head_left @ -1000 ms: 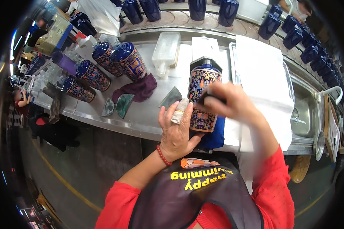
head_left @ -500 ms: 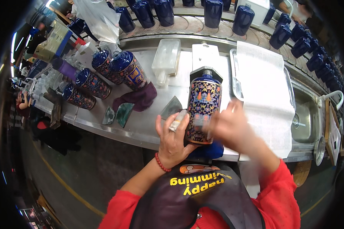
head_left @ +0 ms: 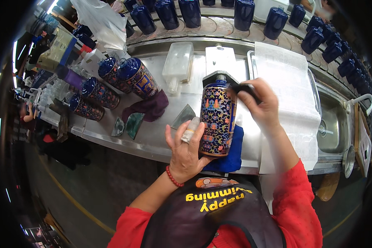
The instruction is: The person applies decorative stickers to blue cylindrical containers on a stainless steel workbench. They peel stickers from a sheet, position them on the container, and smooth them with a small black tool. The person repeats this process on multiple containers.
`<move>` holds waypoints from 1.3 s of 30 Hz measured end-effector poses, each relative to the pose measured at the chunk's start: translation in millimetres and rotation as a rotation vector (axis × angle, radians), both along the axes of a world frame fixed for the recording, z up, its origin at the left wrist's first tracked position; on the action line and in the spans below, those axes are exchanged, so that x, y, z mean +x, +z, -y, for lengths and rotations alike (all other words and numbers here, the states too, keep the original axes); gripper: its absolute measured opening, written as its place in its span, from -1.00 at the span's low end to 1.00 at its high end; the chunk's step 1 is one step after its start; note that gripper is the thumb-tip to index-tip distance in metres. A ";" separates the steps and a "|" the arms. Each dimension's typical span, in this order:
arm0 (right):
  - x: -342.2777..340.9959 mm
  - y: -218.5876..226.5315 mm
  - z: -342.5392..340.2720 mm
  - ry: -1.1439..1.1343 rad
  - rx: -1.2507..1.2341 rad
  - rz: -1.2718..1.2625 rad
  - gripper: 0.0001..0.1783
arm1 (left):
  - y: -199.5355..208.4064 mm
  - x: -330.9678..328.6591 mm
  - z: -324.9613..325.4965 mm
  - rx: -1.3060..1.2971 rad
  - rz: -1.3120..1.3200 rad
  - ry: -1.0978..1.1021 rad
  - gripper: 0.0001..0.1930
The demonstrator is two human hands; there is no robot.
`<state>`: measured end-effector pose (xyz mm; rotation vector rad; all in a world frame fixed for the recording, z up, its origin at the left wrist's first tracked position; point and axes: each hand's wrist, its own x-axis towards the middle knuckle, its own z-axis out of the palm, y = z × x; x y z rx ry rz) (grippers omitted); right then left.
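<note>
A dark blue bottle [head_left: 217,120] with a colourful floral pattern lies in front of me, its neck pointing away. My left hand [head_left: 185,144] is closed on its lower left side, thumb at the base and a white wrapping on one finger. In my right hand [head_left: 263,103] is a dark, flat tool [head_left: 246,91], its end at the bottle's right shoulder; blur hides its exact kind. Behind the bottle's neck sits a dark, angled stand [head_left: 211,77]. A blue cloth [head_left: 234,153] lies beneath and to the right of the bottle.
Several patterned bottles [head_left: 140,80] and a purple cloth [head_left: 155,105] are on the left. Green sheet pieces [head_left: 134,125] lie near the edge. A clear bottle [head_left: 177,62] stands behind; white paper [head_left: 283,103] and a sink [head_left: 332,136] are right. Plain blue bottles [head_left: 244,15] line the conveyor.
My right hand has moved up from the bottle's lower right side to its shoulder, and the dark tool now shows. My left hand stays on the bottle.
</note>
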<state>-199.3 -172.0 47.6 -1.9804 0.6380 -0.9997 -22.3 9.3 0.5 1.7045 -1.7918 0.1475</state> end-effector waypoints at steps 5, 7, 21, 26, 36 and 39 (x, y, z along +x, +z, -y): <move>-8.7 7.7 -25.6 0.545 -0.417 -0.128 -0.69 | -3.6 6.6 0.0 0.046 -0.018 -0.023 -0.02; -1.8 6.6 -13.9 0.386 0.223 0.005 -0.72 | -1.8 3.9 -1.8 0.047 -0.026 -0.022 -0.04; 19.7 13.6 10.1 0.095 -0.480 -0.174 -0.87 | 7.5 0.9 1.3 0.001 0.135 0.020 -0.08; 36.2 34.8 27.8 -0.348 -0.690 -0.283 -0.89 | 15.9 2.2 1.9 -0.042 0.241 0.030 -0.13; -19.6 -27.0 0.5 -0.105 0.471 0.079 -0.75 | 36.3 27.7 26.9 -0.047 0.280 -0.293 -0.01; -20.8 -31.0 -2.3 -0.130 0.517 0.098 -0.77 | 36.2 43.8 63.0 0.006 0.285 -0.295 0.02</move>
